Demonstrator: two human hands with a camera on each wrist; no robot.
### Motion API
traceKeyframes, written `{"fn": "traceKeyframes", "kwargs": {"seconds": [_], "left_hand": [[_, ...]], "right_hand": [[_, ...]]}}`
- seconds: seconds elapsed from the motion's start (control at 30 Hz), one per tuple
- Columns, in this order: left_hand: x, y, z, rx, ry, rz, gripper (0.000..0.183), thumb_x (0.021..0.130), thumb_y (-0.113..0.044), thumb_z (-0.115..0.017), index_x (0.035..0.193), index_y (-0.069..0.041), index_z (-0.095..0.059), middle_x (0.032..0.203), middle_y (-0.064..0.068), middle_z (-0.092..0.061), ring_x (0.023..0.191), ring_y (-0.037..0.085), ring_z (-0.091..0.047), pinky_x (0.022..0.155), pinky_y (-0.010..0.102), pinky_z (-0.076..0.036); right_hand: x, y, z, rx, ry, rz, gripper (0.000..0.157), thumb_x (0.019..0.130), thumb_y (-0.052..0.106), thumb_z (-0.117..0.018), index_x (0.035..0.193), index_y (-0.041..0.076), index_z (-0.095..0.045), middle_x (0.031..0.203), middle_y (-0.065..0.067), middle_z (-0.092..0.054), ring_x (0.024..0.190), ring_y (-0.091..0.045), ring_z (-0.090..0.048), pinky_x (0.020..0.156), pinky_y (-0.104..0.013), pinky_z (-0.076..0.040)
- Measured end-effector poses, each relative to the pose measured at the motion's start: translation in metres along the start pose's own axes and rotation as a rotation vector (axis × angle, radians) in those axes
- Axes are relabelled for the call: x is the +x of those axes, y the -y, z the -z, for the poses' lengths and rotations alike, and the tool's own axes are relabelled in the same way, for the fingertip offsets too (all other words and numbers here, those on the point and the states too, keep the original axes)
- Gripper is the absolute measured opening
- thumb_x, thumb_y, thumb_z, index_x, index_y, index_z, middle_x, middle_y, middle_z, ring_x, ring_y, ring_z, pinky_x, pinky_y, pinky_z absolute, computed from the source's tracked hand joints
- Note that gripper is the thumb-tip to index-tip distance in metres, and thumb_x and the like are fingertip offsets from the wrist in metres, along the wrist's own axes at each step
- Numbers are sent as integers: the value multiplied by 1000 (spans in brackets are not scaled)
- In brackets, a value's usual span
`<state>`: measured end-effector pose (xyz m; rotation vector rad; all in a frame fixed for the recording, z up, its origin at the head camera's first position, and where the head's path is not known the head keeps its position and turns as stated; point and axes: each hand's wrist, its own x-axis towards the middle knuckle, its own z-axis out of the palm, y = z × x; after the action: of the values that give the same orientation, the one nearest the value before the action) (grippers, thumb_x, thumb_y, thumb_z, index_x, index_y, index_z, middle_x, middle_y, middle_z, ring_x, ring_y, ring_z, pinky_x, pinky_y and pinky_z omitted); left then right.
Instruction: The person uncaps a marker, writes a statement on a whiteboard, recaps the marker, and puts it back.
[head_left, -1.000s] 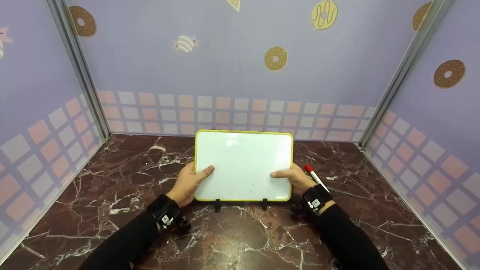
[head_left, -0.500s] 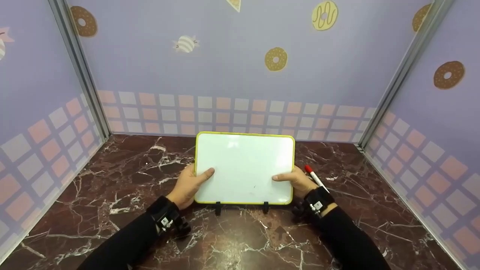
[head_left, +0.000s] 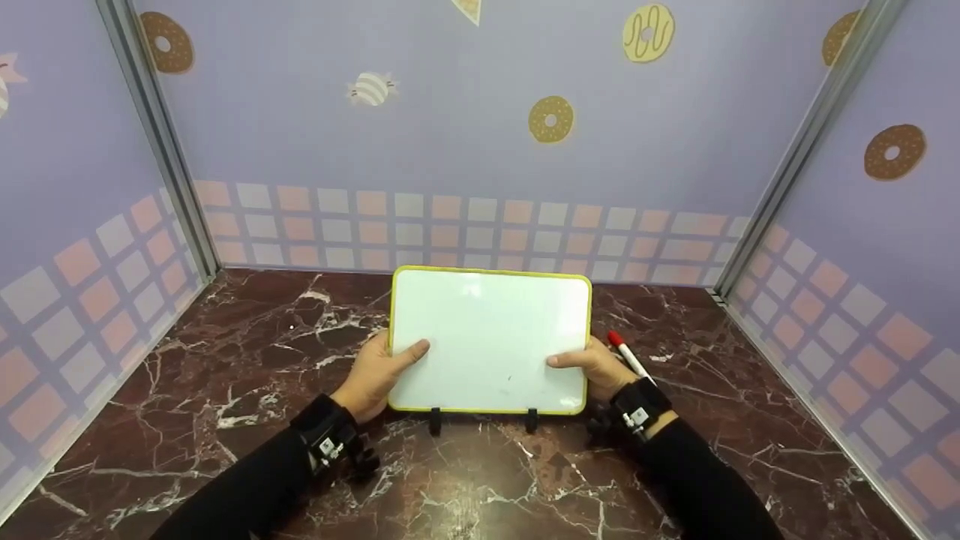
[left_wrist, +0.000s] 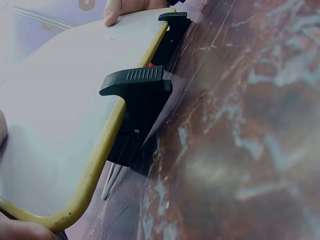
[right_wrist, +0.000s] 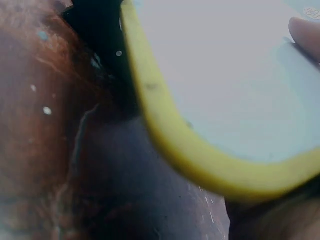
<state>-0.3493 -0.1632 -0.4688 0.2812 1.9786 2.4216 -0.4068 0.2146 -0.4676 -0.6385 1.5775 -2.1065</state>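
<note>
A small whiteboard (head_left: 491, 337) with a yellow frame leans back in the middle of the table. Two black hooked feet of a stand (left_wrist: 145, 95) catch its lower edge; the rest of the stand is mostly hidden behind the board. My left hand (head_left: 371, 375) grips the board's left side, thumb on the white face and fingers behind. On the opposite side my right hand (head_left: 600, 367) holds it the same way. Faint dark specks mark the lower right of the writing surface. In the right wrist view, the yellow corner of the frame is close and blurred.
A white marker (head_left: 631, 358) with a red cap lies just beyond my right wrist. The dark red marbled table (head_left: 247, 337) is enclosed by lilac patterned walls (head_left: 465, 150) at the back and sides, joined by metal corner posts (head_left: 161, 142).
The whiteboard and stand have shifted slightly down in the head view, toward me, with both hands keeping their hold. The marker stays where it was.
</note>
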Motion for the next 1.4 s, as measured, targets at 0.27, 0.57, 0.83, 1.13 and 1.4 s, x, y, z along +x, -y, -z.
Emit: {"fn": "traceKeyframes", "kwargs": {"seconds": [0.27,0.57,0.83,1.13,1.4], "left_hand": [[-3,-2,0,5,5,22,40,109,-17,-77,137,5,-60,117,14,-80,103,28,-81,88,47,-68],[-4,-5,-3,28,-1,24,40,109,-21,-78,134,5,-63,116,16,-80,101,30,-81,87,48,-68],[-6,-6,-3,30,-28,33,37,111,-23,-74,135,4,-65,115,16,-80,100,30,-81,84,47,-68],[-4,-6,-4,8,-52,46,35,110,-20,-74,133,5,-66,113,17,-80,98,29,-80,84,47,-68],[-3,-6,-4,-1,-57,50,34,110,-20,-75,132,5,-65,113,16,-80,97,29,-80,83,47,-68]], "right_hand": [[-1,-1,0,-5,-19,0,41,94,-12,-62,128,9,-71,125,-13,-80,115,-30,-79,102,-50,-63],[-3,-1,1,-14,-22,6,42,95,-13,-62,129,10,-71,125,-13,-80,114,-29,-79,101,-49,-64],[-5,4,-1,-10,-5,-6,35,102,-5,-59,132,8,-72,126,-14,-80,116,-29,-78,101,-48,-64],[-8,15,7,-6,-23,28,26,113,6,-52,130,6,-72,119,-13,-80,111,-26,-79,98,-46,-65],[-12,28,28,-11,-65,181,33,121,24,-47,122,13,-78,113,-5,-82,103,-18,-78,91,-35,-64]]}}
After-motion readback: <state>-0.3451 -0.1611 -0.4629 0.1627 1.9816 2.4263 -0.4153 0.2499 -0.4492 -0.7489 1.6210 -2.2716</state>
